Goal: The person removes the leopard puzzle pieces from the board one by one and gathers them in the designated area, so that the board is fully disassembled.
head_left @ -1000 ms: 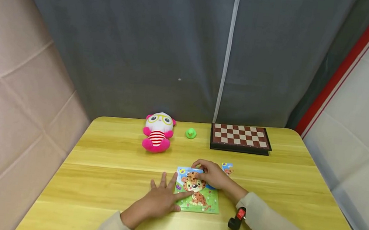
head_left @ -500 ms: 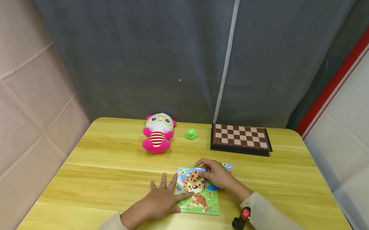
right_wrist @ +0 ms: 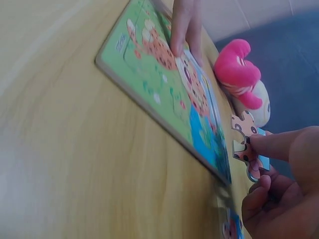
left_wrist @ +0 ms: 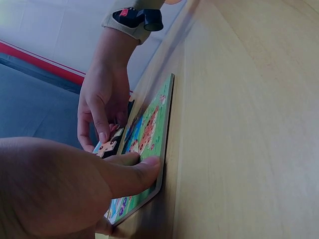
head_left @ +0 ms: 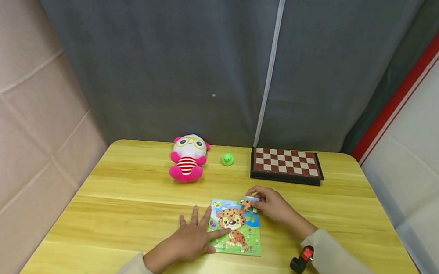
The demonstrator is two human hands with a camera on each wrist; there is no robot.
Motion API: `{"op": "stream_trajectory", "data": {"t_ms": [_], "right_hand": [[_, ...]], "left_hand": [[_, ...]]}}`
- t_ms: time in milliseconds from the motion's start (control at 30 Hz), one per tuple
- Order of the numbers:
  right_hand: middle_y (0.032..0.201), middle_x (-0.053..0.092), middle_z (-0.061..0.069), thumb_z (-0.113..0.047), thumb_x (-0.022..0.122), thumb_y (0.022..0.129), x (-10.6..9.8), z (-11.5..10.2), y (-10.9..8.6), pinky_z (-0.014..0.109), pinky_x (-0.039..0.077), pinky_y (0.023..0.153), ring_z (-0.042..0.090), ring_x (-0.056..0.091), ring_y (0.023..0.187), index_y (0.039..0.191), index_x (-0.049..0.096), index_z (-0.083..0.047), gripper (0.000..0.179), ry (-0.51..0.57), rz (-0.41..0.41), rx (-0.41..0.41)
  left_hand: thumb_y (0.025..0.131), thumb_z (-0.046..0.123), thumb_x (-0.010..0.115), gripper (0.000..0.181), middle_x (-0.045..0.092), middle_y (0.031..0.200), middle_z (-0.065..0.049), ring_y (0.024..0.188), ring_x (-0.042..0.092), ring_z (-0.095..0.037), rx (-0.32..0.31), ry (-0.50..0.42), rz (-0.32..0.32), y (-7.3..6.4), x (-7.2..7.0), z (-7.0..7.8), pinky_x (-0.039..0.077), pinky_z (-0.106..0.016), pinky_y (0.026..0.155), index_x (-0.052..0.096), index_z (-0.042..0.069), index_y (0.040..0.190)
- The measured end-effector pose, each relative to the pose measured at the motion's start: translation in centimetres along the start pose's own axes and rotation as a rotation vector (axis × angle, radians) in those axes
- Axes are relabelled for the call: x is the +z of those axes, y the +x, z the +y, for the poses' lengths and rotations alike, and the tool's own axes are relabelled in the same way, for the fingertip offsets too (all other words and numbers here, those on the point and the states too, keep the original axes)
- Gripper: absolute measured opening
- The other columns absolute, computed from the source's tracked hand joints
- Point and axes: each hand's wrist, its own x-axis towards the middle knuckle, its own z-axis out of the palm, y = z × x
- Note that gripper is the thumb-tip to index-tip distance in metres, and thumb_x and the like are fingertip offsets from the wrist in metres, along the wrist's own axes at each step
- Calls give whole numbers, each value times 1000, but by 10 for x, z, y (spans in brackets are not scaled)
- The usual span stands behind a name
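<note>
A leopard jigsaw puzzle [head_left: 249,241] in a flat tray lies on the table. My left hand [head_left: 189,240] rests on its left part, fingers spread, with the index finger reaching across the leopard; in the left wrist view the thumb [left_wrist: 137,179] presses near the tray's edge. Over the upper right corner, my right hand [head_left: 274,206] pinches a spotted puzzle piece [right_wrist: 244,130] between thumb and fingers. The piece is tilted up off the tray in the right wrist view. Another puzzle piece [right_wrist: 232,226] lies on the table beyond the tray, hidden behind the right hand in the head view.
At the back of the table sit a pink and white plush panda [head_left: 188,158], a small green rubber duck [head_left: 227,159] and a folded chessboard [head_left: 286,165]. A grey curtain [head_left: 171,62] hangs behind the table's far edge.
My right hand has moved right, from the puzzle's top middle to its upper right corner, with a piece now showing in its fingers. The left hand stays in place.
</note>
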Motion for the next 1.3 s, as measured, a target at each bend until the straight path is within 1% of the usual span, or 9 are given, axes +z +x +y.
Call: {"op": "stream_trajectory", "data": {"t_ms": [133,367,600,767,1000,1133,1300], "right_hand": [[88,66,9,-8,63,102,-10,9,-5,26,43,57,20,50,68,122,67,-4,21,18,5,26],[87,66,13,-7,61,103,-27,18,-15,27,45,59,23,55,71,125,64,-2,22,26,8,47],[86,66,11,-7,62,103,-45,30,-25,27,41,59,20,51,69,123,65,-3,21,-19,26,36],[87,65,7,-7,62,102,-57,37,-31,27,40,61,18,50,72,123,66,-4,21,-59,48,57],[85,64,6,-5,62,102,-73,45,-39,28,39,62,17,49,72,122,66,-3,21,-105,65,45],[86,63,5,-5,62,102,-79,50,-41,28,39,61,17,48,73,123,66,-3,22,-123,71,57],[91,66,7,-4,62,102,-82,57,-42,27,43,65,18,53,78,124,66,-1,22,-116,74,82]], "left_hand": [[98,51,60,62,6,169,-29,144,9,-69,0,-5,1,-1,0,1,24,-89,99,33,60,153],[99,49,60,61,6,169,-29,143,9,-70,3,-14,6,-3,-1,1,23,-89,99,33,60,153],[99,50,59,61,5,169,-28,144,8,-70,3,-23,6,-3,0,1,21,-89,99,33,59,154],[99,49,60,62,6,169,-28,143,8,-70,1,-20,7,-4,-1,2,22,-89,99,33,60,154],[99,49,60,61,6,169,-28,143,9,-70,-1,-17,6,-5,-3,3,22,-89,100,34,59,153],[99,50,60,61,6,169,-28,144,8,-70,-4,-17,4,-4,-3,3,21,-89,100,34,59,153],[99,50,60,61,5,169,-28,144,8,-70,-6,-18,3,-4,-3,3,21,-89,100,34,59,153]]}}
